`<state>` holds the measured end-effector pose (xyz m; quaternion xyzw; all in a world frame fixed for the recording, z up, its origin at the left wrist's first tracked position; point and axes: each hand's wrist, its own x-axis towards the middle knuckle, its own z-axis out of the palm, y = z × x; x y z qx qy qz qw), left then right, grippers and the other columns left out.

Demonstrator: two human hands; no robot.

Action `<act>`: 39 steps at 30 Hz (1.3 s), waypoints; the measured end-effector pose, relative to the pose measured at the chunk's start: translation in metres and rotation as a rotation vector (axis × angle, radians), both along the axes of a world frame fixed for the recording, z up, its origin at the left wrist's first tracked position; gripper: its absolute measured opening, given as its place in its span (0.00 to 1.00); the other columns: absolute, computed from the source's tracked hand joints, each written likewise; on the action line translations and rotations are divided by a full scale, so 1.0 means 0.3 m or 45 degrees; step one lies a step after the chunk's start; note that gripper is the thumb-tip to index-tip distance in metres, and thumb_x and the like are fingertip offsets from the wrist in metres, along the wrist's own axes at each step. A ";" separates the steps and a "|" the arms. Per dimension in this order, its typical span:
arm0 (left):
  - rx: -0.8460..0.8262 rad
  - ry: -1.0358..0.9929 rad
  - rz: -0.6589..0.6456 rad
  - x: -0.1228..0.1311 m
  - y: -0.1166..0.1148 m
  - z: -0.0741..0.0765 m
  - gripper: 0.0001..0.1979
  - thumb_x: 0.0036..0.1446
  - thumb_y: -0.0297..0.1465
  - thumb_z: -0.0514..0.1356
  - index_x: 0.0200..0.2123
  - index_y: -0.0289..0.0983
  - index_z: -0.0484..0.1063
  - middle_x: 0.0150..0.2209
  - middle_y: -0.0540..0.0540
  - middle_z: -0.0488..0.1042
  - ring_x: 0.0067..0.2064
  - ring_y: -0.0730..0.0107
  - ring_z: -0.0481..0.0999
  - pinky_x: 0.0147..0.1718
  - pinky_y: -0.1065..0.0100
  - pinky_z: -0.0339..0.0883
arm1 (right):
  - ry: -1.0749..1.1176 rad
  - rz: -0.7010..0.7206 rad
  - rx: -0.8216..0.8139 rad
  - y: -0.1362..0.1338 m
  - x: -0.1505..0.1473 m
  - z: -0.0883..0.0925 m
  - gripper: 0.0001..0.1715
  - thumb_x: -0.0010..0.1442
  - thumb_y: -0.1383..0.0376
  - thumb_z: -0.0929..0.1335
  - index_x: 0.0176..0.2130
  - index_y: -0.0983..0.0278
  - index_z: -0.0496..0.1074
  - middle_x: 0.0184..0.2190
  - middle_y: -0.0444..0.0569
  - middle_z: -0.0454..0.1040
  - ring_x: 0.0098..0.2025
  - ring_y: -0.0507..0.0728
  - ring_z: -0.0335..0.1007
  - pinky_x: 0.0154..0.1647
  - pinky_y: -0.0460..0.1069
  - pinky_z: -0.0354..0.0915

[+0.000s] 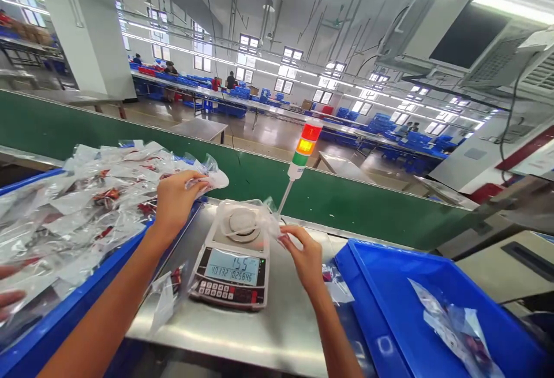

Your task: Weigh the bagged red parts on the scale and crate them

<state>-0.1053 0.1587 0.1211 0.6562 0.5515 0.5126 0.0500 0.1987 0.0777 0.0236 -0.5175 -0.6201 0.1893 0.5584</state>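
Note:
My left hand (176,200) is closed around a clear plastic packet (213,179) at the top of a heap of similar packets (86,205) in a blue bin (64,314) on the left. My right hand (305,255) pinches another clear packet (259,223) that lies over the pan of a digital scale (232,258). The scale's display reads 15.5. The scale stands on a steel table (268,332) between my two arms.
A blue bin (389,303) at right holds a packet (459,326). A loose packet (167,297) lies left of the scale. A signal light (305,146) stands behind it, with a green conveyor belt (346,199) beyond. Another person's fingers (9,285) show at far left.

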 end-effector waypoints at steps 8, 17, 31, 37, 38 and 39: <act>-0.171 0.410 0.525 -0.305 0.007 -0.010 0.12 0.61 0.31 0.56 0.42 0.35 0.78 0.45 0.37 0.80 0.51 0.45 0.78 0.51 0.52 0.70 | -0.723 0.384 0.009 0.324 -0.075 0.041 0.15 0.62 0.72 0.65 0.41 0.59 0.79 0.46 0.50 0.81 0.58 0.63 0.71 0.58 0.59 0.68; -0.185 0.561 0.267 -0.243 0.034 -0.110 0.15 0.63 0.32 0.51 0.45 0.34 0.75 0.50 0.35 0.77 0.57 0.46 0.71 0.59 0.49 0.65 | -0.939 -0.347 -0.436 -0.056 0.412 -0.364 0.24 0.65 0.54 0.63 0.55 0.58 0.76 0.58 0.55 0.73 0.63 0.73 0.64 0.59 0.69 0.66; -0.395 0.583 -0.635 0.304 0.097 -0.255 0.13 0.60 0.30 0.59 0.46 0.36 0.77 0.50 0.37 0.78 0.56 0.49 0.74 0.57 0.52 0.68 | -0.141 -0.648 -0.377 -0.362 0.393 -0.450 0.33 0.57 0.42 0.67 0.51 0.61 0.74 0.50 0.55 0.79 0.53 0.71 0.74 0.56 0.64 0.68; -0.442 0.574 -0.564 0.347 0.116 -0.313 0.11 0.55 0.25 0.62 0.42 0.35 0.78 0.47 0.37 0.79 0.55 0.48 0.74 0.55 0.55 0.69 | 0.247 -0.751 -0.349 -0.363 0.335 -0.323 0.36 0.54 0.40 0.73 0.51 0.61 0.74 0.48 0.53 0.79 0.55 0.71 0.73 0.54 0.58 0.68; -0.444 0.558 -0.542 0.354 0.117 -0.314 0.10 0.55 0.24 0.61 0.40 0.36 0.79 0.46 0.37 0.79 0.54 0.48 0.75 0.53 0.56 0.70 | 0.298 -0.700 -0.301 -0.347 0.314 -0.289 0.35 0.55 0.41 0.73 0.52 0.61 0.73 0.50 0.53 0.78 0.56 0.70 0.72 0.54 0.57 0.68; -0.442 0.537 -0.517 0.358 0.118 -0.312 0.09 0.55 0.24 0.60 0.38 0.36 0.79 0.44 0.38 0.79 0.52 0.49 0.76 0.52 0.56 0.70 | 0.330 -0.636 -0.248 -0.323 0.288 -0.249 0.34 0.56 0.43 0.74 0.53 0.61 0.72 0.52 0.54 0.78 0.57 0.69 0.72 0.54 0.57 0.68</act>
